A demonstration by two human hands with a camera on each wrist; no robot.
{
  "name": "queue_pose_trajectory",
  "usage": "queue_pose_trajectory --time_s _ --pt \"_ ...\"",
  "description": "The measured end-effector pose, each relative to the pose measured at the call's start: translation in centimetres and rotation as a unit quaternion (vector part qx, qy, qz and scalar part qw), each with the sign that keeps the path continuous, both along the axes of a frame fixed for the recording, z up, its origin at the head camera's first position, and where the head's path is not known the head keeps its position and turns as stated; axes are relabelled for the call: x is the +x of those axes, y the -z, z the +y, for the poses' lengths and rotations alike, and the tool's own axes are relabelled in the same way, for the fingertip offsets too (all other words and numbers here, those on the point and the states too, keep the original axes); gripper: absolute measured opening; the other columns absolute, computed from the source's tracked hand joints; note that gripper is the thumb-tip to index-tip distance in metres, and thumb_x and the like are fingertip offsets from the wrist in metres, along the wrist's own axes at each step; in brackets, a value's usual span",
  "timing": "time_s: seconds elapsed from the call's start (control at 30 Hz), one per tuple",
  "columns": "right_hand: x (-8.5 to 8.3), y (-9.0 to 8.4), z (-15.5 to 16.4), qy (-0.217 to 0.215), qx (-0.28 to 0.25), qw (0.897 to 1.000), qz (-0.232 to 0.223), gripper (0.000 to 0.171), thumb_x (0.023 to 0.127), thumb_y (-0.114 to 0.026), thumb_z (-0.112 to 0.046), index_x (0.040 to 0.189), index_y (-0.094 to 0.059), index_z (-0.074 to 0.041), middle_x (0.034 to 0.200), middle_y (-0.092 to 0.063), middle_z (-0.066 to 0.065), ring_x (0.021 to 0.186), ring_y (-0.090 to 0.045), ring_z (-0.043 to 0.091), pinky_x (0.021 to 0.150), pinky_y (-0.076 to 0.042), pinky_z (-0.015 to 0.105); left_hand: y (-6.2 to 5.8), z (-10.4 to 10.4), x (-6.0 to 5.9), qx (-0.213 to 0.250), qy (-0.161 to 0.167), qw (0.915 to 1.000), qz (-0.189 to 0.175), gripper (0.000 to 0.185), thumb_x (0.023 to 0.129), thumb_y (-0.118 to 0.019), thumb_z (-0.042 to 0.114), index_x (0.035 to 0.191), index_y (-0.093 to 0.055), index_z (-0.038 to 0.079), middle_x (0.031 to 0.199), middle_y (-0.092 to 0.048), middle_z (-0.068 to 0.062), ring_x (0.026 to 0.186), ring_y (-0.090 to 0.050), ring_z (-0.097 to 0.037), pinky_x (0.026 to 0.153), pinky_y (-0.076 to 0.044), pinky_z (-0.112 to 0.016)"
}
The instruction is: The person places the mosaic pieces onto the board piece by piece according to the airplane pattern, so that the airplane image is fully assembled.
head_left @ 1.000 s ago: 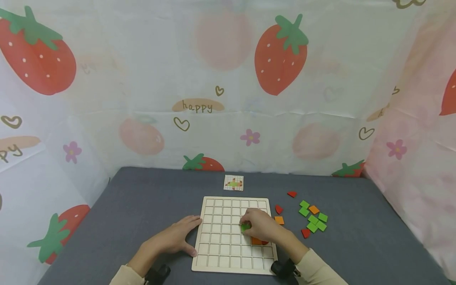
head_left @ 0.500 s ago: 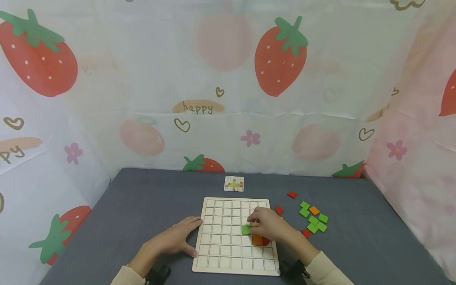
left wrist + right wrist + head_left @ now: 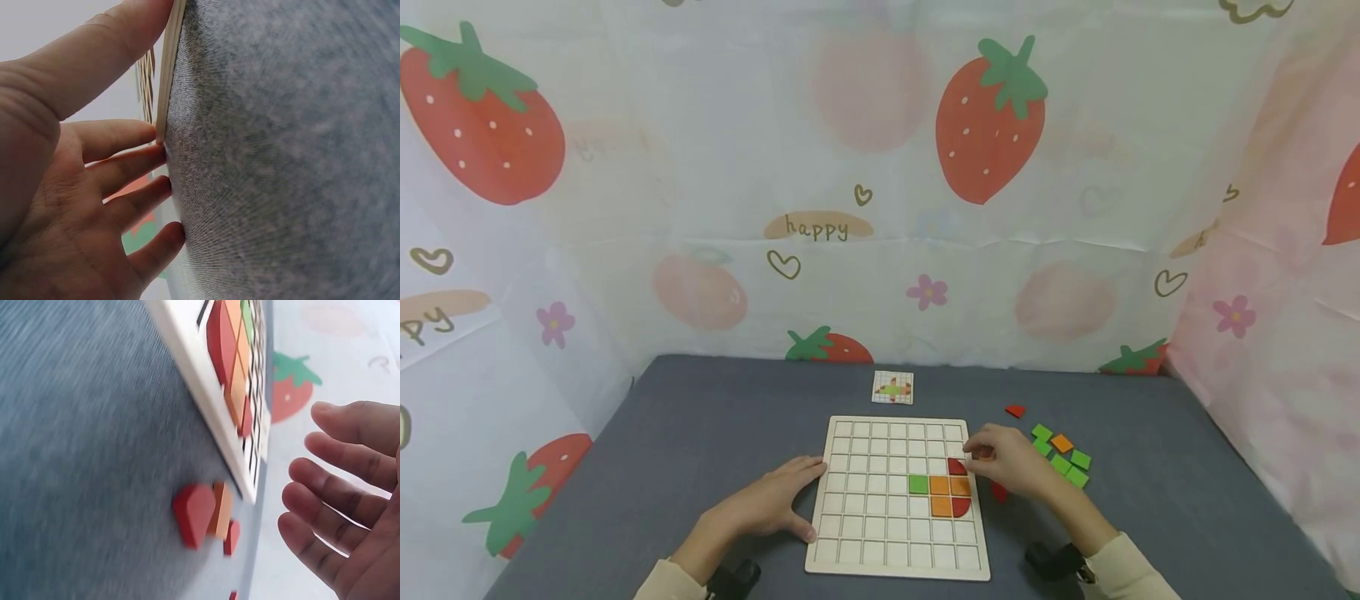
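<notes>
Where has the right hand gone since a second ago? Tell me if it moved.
Yes. The right hand moved right, off the green tile on the wooden board and past the board's right edge, toward the loose tiles.

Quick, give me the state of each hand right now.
Left hand: open, fingers straight, resting on the table against the wooden grid board's left edge.
Right hand: open, fingers relaxed, holding nothing, beside the board's right edge.

The backdrop cloth (image 3: pixel 880 167) reads "happy" at centre, with a cut-off "py" at left.
</notes>
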State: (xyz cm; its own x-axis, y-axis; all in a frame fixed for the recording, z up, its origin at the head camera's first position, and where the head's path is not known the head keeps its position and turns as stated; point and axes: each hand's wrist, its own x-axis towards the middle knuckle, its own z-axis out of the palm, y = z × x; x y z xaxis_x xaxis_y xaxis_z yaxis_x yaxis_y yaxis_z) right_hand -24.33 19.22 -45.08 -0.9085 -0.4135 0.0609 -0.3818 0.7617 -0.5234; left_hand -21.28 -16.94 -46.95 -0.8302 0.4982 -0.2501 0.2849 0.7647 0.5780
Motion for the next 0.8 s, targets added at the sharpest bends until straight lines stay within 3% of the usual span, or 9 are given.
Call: queue_pose_trajectory --time_s 0.3,0.53,0.8 --pt "-0.1 -0.1 3.1 0.031 -0.027 0.999 -0.019 0.021 0.081 -0.066 -0.019 0.099 -0.067 -0.009 0.095 -0.061 0.001 0.079 -0.056 0.01 0.066 -0.048 0.022 -0.1 0.0 0.1 -0.001 -0.001 1.0 0.006 0.096 0.062 -0.076 0.042 0.141 -0.032 0.009 0.147 -0.028 -0.011 0.137 -0.022 -0.034 0.103 -0.025 -0.058" --pt "-0.1 -0.1 5.2 0.064 0.008 0.997 0.043 0.019 0.079 -0.068 -0.018 0.096 -0.069 -0.01 0.089 -0.062 0.0 0.077 -0.054 0.009 0.063 -0.045 0.023 -0.1 -0.1 0.1 0.002 0.0 1.0 0.009 0.095 0.064 -0.076 0.041 0.141 -0.032 0.009 0.147 -0.028 -0.012 0.137 -0.022 -0.034 0.102 -0.024 -0.059" --pt "-0.2 0.0 7.6 0.088 0.011 0.995 0.045 0.02 0.08 -0.066 -0.017 0.098 -0.068 -0.008 0.094 -0.062 0.003 0.083 -0.055 0.017 0.066 -0.045 0.029 0.0 -0.1 0.1 0.001 0.001 0.9999 0.011 0.095 0.063 -0.076 0.041 0.141 -0.031 0.008 0.147 -0.029 -0.012 0.137 -0.022 -0.033 0.104 -0.025 -0.056"
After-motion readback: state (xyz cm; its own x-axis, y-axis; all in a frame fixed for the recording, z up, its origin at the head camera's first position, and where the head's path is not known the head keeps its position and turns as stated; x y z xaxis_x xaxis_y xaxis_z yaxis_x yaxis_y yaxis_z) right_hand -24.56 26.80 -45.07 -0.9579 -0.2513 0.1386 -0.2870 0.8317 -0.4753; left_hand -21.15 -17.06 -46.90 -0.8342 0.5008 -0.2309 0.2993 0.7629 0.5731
